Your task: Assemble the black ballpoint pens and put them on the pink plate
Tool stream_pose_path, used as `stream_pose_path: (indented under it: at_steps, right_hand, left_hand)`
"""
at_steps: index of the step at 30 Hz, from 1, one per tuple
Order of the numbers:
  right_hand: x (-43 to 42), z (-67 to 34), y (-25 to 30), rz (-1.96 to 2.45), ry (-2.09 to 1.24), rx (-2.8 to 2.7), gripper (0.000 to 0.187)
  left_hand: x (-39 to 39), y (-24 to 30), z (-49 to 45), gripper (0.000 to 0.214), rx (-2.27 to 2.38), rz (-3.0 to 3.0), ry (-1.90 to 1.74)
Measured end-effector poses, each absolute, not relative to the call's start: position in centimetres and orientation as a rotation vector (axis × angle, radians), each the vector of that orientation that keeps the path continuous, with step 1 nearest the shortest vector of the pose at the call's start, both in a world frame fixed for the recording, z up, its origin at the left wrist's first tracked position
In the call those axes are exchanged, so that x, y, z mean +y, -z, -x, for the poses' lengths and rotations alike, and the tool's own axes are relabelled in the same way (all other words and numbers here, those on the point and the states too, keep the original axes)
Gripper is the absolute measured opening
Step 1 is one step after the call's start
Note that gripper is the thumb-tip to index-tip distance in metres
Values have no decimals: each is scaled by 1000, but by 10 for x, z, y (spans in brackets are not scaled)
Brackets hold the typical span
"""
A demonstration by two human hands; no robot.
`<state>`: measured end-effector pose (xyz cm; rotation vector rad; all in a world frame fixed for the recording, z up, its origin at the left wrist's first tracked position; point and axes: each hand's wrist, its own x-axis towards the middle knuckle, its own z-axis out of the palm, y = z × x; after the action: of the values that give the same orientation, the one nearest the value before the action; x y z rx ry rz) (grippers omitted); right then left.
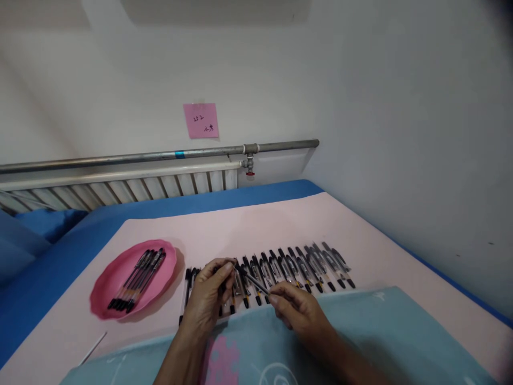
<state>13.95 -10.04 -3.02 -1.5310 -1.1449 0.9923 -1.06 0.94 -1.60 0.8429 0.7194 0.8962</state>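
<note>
A dark, slender pen point(256, 282) slants between my two hands above a row of pens. My right hand point(298, 310) is closed around its lower right end. The fingers of my left hand point(211, 283) pinch at its upper left end, where the fingertips partly hide the detail. Behind and below my hands lie several black-capped clear pens point(298, 267), side by side on a pale pink sheet point(224, 227). More pens point(192, 275) show just left of my left hand, partly covered by it.
A pink scalloped plate point(170, 267) at left holds several dark pens point(140, 278). A thin white stick point(93, 347) lies nearer me. A light blue patterned cloth point(372, 326) covers the front. Behind stand a radiator point(160, 187), a metal pipe point(212, 153) and a wall with a pink note point(201, 121).
</note>
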Motion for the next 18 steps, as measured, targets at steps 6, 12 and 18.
stream_pose_path:
  at_steps: [6, 12, 18]
  right_hand:
    - [-100, -138, 25, 1564, -966, -1236, 20]
    - [-112, -152, 24, 1571, -651, -1492, 11]
    - [-149, -237, 16, 1939, -244, -1174, 21]
  left_hand:
    - [16, 16, 15, 20, 754, -842, -936]
    - [42, 8, 44, 17, 786, -527, -1289]
    - [37, 8, 39, 8, 837, -496, -1211]
